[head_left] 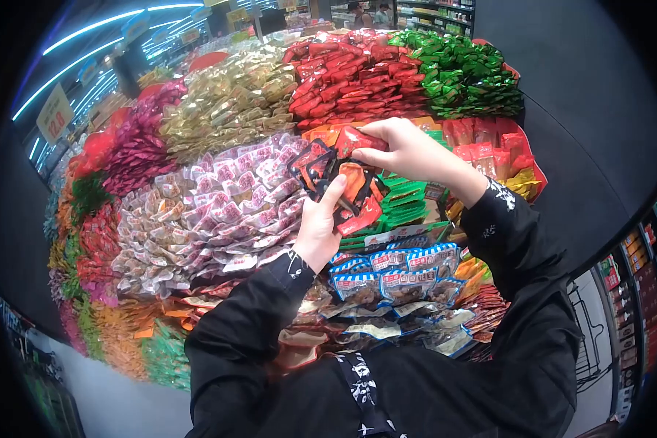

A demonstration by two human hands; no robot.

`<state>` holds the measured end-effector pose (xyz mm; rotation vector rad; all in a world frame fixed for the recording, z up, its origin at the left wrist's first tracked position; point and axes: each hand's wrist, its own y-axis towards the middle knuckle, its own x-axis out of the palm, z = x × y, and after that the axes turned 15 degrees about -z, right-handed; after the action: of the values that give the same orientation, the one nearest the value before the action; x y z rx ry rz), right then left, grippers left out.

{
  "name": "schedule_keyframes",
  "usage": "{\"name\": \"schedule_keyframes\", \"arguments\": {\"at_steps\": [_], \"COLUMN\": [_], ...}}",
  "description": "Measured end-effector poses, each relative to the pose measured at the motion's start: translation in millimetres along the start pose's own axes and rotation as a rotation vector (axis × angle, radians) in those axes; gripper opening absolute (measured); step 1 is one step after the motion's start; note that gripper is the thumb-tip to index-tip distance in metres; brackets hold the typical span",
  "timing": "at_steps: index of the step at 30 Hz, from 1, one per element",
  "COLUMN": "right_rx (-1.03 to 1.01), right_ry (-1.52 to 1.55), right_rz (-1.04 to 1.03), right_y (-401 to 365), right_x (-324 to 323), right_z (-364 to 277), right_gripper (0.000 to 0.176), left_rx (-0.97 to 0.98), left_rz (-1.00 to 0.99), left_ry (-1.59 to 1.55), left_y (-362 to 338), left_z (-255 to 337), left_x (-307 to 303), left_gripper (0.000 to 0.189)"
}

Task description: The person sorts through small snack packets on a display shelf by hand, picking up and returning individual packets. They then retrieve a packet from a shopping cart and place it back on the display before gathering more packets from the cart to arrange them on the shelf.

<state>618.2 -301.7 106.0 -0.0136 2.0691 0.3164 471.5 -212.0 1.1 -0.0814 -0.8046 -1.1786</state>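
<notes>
My left hand [320, 223] is closed on several small black-and-red packets [352, 182], its thumb lying over them. Just above and to the right, my right hand [390, 146] pinches a small red packet [352, 140] between thumb and fingers, at the upper edge of the bunch. Below my left hand's fingertips a red packet [361, 217] shows. Green packets [403, 198] lie directly right of the bunch, and white-and-pink packets [233, 193] spread out to its left.
Red packets [358, 80] and green packets [467, 73] are heaped at the back. Blue-striped bags [398, 276] stand nearer my body. A price sign [55, 115] rises at the left. Shelves [635, 292] are at the right, and people are far behind.
</notes>
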Motion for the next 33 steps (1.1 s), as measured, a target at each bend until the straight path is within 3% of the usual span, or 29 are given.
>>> {"name": "schedule_keyframes", "arguments": {"at_steps": [1, 2, 4, 8, 16, 19, 20, 22, 26, 27, 28, 30, 33], "right_rx": [0.090, 0.167, 0.133, 0.071, 0.040, 0.019, 0.031, 0.106, 0.071, 0.200, 0.203, 0.215, 0.230], "right_ry": [0.352, 0.473, 0.740, 0.744, 0.770, 0.732, 0.717, 0.562, -0.114, -0.469, -0.467, -0.745, -0.793], "right_rz": [-0.119, -0.198, -0.312, -0.262, -0.096, -0.071, -0.052, 0.243, 0.470, 0.487, 0.483, 0.463, 0.316], "right_y": [-2.5, -0.4, -0.9, -1.1, 6.4, 14.0, 18.1, 26.1, 66.9, 73.2, 80.5, 94.8, 116.3], "right_x": [-1.2, -4.4, -8.7, -13.7, -37.4, -62.2, -73.2, -101.1, -163.0, -171.8, -172.2, -169.1, -176.1], "right_z": [-0.1, 8.9, 17.7, 22.8, 46.4, 63.6, 67.2, 71.9, 117.3, 118.4, 118.9, 119.9, 137.3], "right_gripper": [0.027, 0.024, 0.025, 0.028, 0.020, 0.019, 0.026, 0.029, 0.035, 0.034, 0.034, 0.036, 0.042], "left_rx": [0.000, -0.001, -0.032, -0.074, 0.000, 0.123, 0.083, 0.123, 0.140, 0.105, 0.101, 0.192, 0.126], "left_rz": [-0.028, -0.054, -0.111, -0.112, -0.155, -0.150, -0.137, -0.102, -0.056, -0.064, -0.061, -0.066, -0.090], "left_ry": [0.003, 0.007, 0.033, 0.033, -0.014, 0.005, -0.006, 0.019, 0.226, 0.237, 0.234, 0.158, 0.272], "left_y": [-1.9, -4.2, -2.5, 0.2, 29.4, 52.9, 60.2, 73.9, 84.3, 85.4, 86.2, 86.6, 85.9], "left_z": [4.8, 9.4, 9.5, 10.4, 12.1, 7.2, 5.2, -5.6, -31.0, -32.9, -32.7, -32.6, -35.7], "left_x": [7.2, 14.1, 11.1, 12.7, 15.5, 21.0, 15.5, 8.4, -7.2, -12.3, -10.5, -7.2, -19.4], "left_gripper": [0.034, 0.034, 0.034, 0.035, 0.029, 0.029, 0.028, 0.027, 0.025, 0.027, 0.027, 0.025, 0.028]}}
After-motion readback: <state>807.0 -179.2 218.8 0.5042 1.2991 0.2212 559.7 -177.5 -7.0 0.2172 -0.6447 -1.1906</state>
